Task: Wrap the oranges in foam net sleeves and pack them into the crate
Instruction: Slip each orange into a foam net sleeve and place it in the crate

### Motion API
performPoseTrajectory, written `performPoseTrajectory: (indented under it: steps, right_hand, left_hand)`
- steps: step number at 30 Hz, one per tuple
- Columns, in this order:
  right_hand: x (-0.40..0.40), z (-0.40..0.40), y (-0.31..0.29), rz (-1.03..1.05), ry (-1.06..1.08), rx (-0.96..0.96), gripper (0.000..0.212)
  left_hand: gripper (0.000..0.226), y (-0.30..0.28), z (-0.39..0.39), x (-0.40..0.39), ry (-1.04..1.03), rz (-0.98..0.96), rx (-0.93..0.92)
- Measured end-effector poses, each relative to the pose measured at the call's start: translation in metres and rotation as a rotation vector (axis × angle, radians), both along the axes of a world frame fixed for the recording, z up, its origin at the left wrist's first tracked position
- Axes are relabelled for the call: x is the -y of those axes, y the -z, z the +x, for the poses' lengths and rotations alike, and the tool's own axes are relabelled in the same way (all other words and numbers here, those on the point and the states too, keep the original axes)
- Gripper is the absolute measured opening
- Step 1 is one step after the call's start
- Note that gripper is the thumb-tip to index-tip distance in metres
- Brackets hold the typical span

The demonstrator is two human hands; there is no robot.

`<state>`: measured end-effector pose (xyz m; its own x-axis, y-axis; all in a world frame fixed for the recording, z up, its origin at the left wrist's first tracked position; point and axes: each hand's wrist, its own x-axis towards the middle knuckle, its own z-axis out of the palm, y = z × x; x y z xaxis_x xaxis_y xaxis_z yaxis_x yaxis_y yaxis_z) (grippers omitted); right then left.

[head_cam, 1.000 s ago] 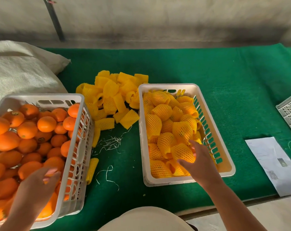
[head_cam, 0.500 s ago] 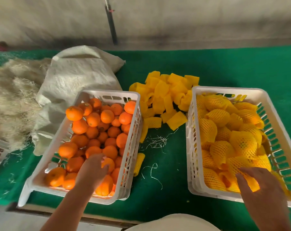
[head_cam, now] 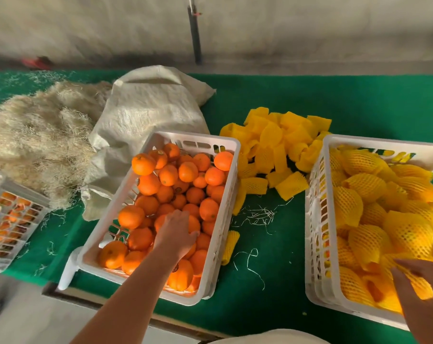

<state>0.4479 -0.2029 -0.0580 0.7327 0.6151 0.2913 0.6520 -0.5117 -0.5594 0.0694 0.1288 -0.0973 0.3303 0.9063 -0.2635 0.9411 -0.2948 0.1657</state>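
**Both hands in the crates**

My left hand [head_cam: 177,234] rests palm-down on the bare oranges [head_cam: 175,187] in the middle crate [head_cam: 229,194], grip unclear. Right hand [head_cam: 424,296] pinches a netted orange [head_cam: 419,285] in the right crate [head_cam: 317,219]. Spare foam sleeves [head_cam: 275,145] lie between, farther back.

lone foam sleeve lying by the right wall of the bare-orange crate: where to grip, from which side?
Pinch the foam sleeve at its near, lower end, coming from the right over bare green cloth. It lies lengthwise with its left side against the crate wall, so that side is probably blocked.
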Motion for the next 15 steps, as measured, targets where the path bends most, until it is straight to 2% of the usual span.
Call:
performPoseTrajectory:
  steps: [4,6,9,12,15]
  right_hand:
    - [-0.020,-0.019,-0.021,0.022,-0.033,-0.024,0.023]
    - [-0.027,-0.029,-0.025,-0.005,-0.022,-0.015,0.008]
    - [-0.034,-0.033,-0.027,-0.055,-0.004,-0.068,0.029]
    - [-0.036,-0.034,-0.028,-0.082,-0.009,-0.113,0.030]
    - [-0.037,-0.033,-0.029,-0.087,-0.004,-0.119,0.030]
  left_hand:
    - [0.050,0.008,0.016,-0.006,-0.014,0.022,-0.152]
    - [0.048,0.014,0.022,-0.010,-0.025,0.032,-0.208]
    - [0.039,0.021,0.025,-0.016,-0.037,0.051,-0.246]
    - [0.036,0.024,0.024,-0.019,-0.058,0.056,-0.217]
    - [0.042,0.022,0.016,-0.019,-0.111,0.065,-0.090]
